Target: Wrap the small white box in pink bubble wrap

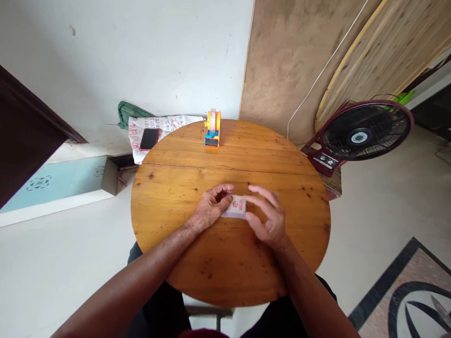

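Note:
A small whitish box with red print (239,204) lies near the middle of the round wooden table (211,272). What looks like clear film or a pale lower edge shows along its front. My left hand (213,206) grips the box at its left end, thumb on top and the other fingers curled behind. At the right end, my right hand (268,217) is open, its fingers spread and curved. Its index fingertip and thumb are close to the box's right edge; whether they touch it, I cannot tell.
An orange and blue tape dispenser (212,129) stands at the table's far edge. Beyond the left rim, a phone (149,139) lies on a printed white sack (172,123). A dark red fan (359,136) is to the right, and a wall rises behind the table.

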